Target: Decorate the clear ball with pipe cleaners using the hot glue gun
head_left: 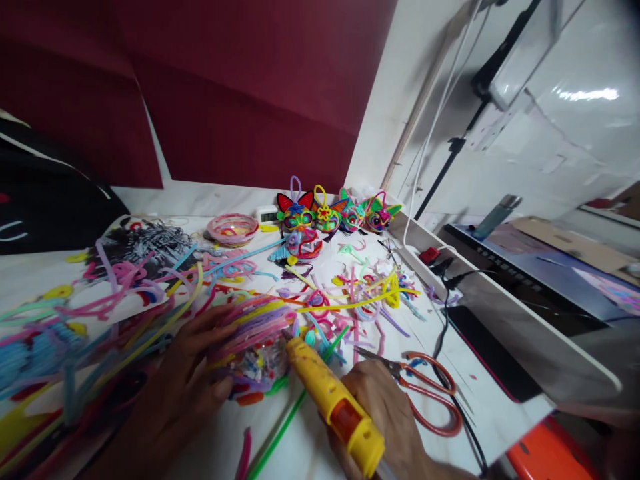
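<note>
- Left hand (187,373): fingers and thumb grip the left side of the wrapped form.
- Wrapped form (255,320): near-centre, above the bench (300,457), banded with pink and yellow stems.
- Yellow glue gun (337,410): nozzle at the form's right side; contact unclear.
- Right hand (383,410): closed around the glue gun.
- Scissors (434,369): right, blades slightly parted.
- Phone (493,353): far right.

The glue gun (334,408) sits in the right hand (385,407), its tip at the wrapped bundle (255,317) the left hand (175,377) holds. Scissors (396,369) lie just right of the right hand; past them — across a cable (444,327) — a phone-like slab (493,353). Behind, craft stems (393,290) scatter over the table (300,447); farthest back, left to right, a bowl (234,240), a clock (267,216) and four ornaments (299,217).
</note>
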Motion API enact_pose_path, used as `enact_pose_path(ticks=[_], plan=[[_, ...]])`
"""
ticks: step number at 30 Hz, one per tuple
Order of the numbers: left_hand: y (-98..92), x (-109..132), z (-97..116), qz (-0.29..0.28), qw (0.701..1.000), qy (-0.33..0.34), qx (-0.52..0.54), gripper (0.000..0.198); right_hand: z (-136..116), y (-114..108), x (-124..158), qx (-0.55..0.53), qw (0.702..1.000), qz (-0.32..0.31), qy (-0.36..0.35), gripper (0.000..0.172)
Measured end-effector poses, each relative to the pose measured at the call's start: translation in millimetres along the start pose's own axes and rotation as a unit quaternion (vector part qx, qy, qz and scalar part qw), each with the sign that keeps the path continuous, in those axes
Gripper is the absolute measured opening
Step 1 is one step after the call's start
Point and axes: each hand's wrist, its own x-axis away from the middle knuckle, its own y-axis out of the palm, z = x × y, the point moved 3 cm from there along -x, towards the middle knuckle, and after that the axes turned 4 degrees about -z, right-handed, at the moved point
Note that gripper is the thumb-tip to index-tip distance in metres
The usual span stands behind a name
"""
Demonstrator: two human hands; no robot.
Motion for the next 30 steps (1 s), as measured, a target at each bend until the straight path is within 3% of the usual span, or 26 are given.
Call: enact_pose_path(ticks=[15,27,30], plan=[[-2.3,-5.3,1.2,0.011,0.998,0.039,-0.049,0.051,2.6,2.2,6.0,-0.008,1.000,-0.002,0.016,0.004],[-1.4,-10.4,16.2,0.056,0.998,0.013,-0.036,0.040,2.9,2.0,5.8,-0.002,0.999,-0.005,0.035,0.004],[-4.3,-9.8,13.6,0.037,0.998,0.018,-0.050,0.042,2.4,2.0,4.6,-0.006,0.999,-0.001,0.033,0.004]])
